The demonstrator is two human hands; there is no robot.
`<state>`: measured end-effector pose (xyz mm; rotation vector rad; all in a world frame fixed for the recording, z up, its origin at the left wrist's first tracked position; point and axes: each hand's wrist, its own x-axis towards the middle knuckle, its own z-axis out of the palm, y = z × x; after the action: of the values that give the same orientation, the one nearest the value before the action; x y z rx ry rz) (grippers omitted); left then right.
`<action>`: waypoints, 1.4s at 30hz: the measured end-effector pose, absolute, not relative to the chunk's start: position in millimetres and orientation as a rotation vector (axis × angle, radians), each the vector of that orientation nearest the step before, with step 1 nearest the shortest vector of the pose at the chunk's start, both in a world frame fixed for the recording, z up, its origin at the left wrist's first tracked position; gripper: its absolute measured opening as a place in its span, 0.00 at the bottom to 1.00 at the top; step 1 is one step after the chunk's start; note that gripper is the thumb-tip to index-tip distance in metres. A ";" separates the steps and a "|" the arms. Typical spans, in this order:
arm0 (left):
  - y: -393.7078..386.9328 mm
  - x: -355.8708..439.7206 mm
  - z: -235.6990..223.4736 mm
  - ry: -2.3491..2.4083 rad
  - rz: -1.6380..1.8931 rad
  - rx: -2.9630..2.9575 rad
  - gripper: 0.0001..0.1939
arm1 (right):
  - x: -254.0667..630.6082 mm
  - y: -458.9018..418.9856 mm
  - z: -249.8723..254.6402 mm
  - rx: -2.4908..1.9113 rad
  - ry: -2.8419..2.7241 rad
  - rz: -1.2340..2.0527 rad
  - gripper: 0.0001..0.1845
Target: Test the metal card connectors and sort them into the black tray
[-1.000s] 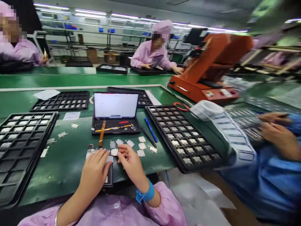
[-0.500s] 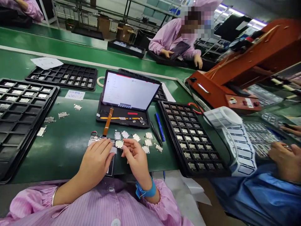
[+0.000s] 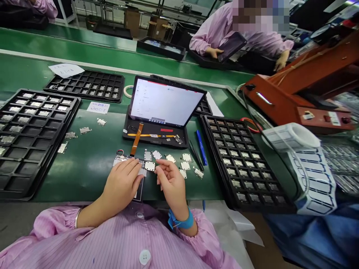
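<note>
My left hand (image 3: 123, 179) lies palm down with its fingers stretched over a circuit board (image 3: 119, 160), hiding much of it. An orange flex cable (image 3: 136, 140) runs from the board towards a lit tablet screen (image 3: 165, 102) propped up in a black tray. My right hand (image 3: 171, 179) has its fingers curled, thumb and forefinger together at the right edge of a small white square plate (image 3: 149, 166) beside the board. Several similar white plates (image 3: 169, 158) lie just behind and to the right of that hand.
Black compartment trays with small metal parts stand left (image 3: 36, 123) and right (image 3: 238, 160). Tweezers (image 3: 196, 155) and a blue pen (image 3: 201, 147) lie near the right tray. Beyond are a label roll (image 3: 291, 136) and a red-orange machine (image 3: 297, 101). A co-worker (image 3: 215, 33) handles a tablet across the bench.
My view has shifted, so the bench sits further right. My hands keep nearly the same places by the board and plate. The co-worker's tablet opposite is tilted more; another person's hands at right have left view.
</note>
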<state>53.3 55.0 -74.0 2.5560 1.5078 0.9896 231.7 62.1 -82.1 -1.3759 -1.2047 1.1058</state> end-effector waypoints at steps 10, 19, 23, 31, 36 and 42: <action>54.5 49.2 -77.7 1.488 0.969 2.528 0.13 | 234.6 45.4 -53.2 -1.122 -0.926 1.742 0.19; 53.5 46.1 -76.4 1.491 0.968 2.483 0.13 | 232.0 46.9 -53.4 -1.009 -0.765 1.926 0.19; 54.5 45.4 -75.9 1.463 0.975 2.529 0.13 | 229.9 46.6 -54.5 -0.973 -0.764 1.956 0.18; 54.9 46.6 -75.0 1.471 0.952 2.563 0.14 | 229.5 53.5 -52.3 -0.992 -0.952 1.960 0.22; 54.6 46.3 -74.3 1.492 0.938 2.543 0.13 | 225.8 59.8 -58.3 -1.378 -1.542 0.925 0.18; 55.1 45.4 -75.3 1.481 0.943 2.500 0.13 | 228.4 61.5 -67.3 -1.489 -2.057 0.150 0.09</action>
<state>45.4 55.1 -75.3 2.5003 1.4811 0.9429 228.4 61.5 -67.3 -1.4891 -2.0573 0.1505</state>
